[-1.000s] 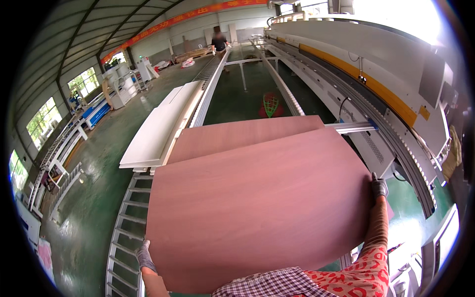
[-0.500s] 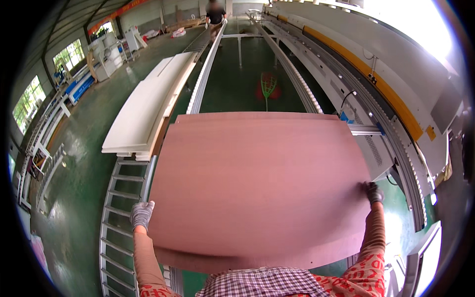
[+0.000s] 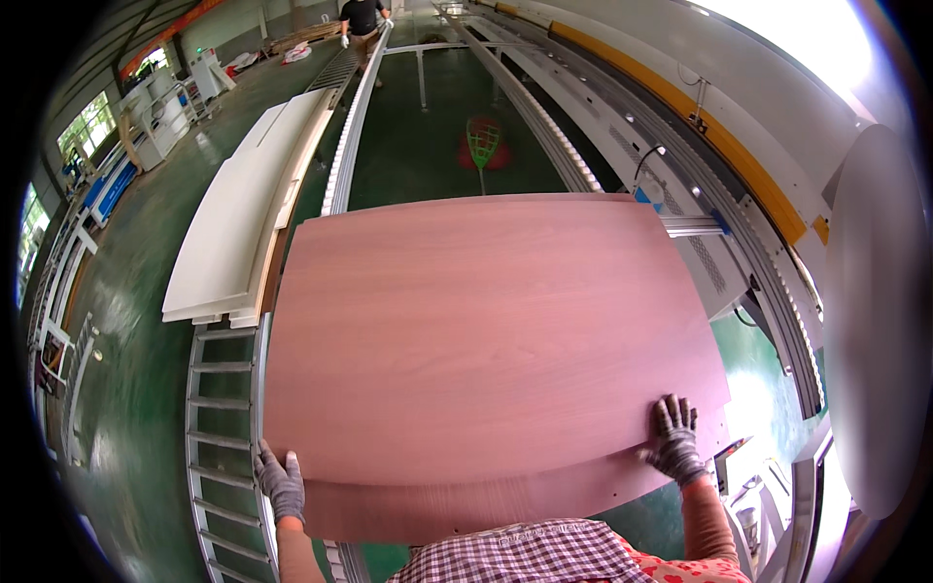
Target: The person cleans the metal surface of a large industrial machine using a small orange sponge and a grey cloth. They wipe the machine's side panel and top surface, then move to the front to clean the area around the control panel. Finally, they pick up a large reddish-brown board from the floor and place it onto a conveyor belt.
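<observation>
A large reddish-brown wood-grain panel (image 3: 476, 340) lies flat in front of me. Beneath it, a second panel of the same colour (image 3: 437, 510) sticks out along the near edge, with small holes near its rim. My left hand (image 3: 280, 483), in a grey glove, touches the left edge close to the near corner, its fingers stretched and thumb apart. Also gloved in grey, my right hand (image 3: 675, 442) rests with fingers spread on the upper panel near its front right corner. Neither hand is closed round anything.
On the left, white boards (image 3: 228, 214) lie stacked on a roller conveyor (image 3: 222, 403). Long metal rails (image 3: 525, 107) run ahead, beside a large machine with a yellow strip (image 3: 671, 107). A green racket-shaped thing (image 3: 483, 146) is between the rails. Another person (image 3: 364, 24) stands at the far end.
My right hand has come from the panel's right edge onto its front right corner and spread out. My left hand has slid nearer along the left edge. The upper panel's front edge shifted slightly.
</observation>
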`<state>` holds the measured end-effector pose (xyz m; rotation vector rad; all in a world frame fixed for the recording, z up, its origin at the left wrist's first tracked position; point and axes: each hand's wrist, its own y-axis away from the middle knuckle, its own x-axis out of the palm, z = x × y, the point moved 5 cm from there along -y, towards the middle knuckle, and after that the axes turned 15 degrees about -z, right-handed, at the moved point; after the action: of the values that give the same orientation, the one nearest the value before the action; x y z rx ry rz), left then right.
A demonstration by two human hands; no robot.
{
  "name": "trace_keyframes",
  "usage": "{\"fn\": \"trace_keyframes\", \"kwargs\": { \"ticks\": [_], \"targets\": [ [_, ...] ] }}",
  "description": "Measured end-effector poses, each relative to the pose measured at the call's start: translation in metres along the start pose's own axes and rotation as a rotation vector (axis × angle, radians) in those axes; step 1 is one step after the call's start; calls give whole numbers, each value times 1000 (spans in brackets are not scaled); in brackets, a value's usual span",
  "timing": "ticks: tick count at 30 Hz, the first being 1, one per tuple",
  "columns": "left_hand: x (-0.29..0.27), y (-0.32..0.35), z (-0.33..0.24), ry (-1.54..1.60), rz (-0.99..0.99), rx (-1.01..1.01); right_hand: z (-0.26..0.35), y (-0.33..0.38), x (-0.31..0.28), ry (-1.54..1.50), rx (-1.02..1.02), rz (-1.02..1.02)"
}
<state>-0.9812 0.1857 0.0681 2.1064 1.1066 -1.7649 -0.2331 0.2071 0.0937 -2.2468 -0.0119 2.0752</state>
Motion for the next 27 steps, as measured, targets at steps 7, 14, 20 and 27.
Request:
{"fn": "trace_keyframes", "kwargs": {
  "ticks": [7, 14, 20, 27],
  "targets": [
    [-20, 24, -16, 78, 70, -84, 16, -7, 8, -63, -161, 12],
    [0, 102, -83, -432, -137, 995, 25, -37, 32, -162, -220, 14],
    [-13, 53, -154, -173, 132, 804, 48, -102, 10, -99, -218, -92],
    [59, -49, -216, -263, 65, 763, 75, -241, 4, -153, -197, -165]
  ]
}}
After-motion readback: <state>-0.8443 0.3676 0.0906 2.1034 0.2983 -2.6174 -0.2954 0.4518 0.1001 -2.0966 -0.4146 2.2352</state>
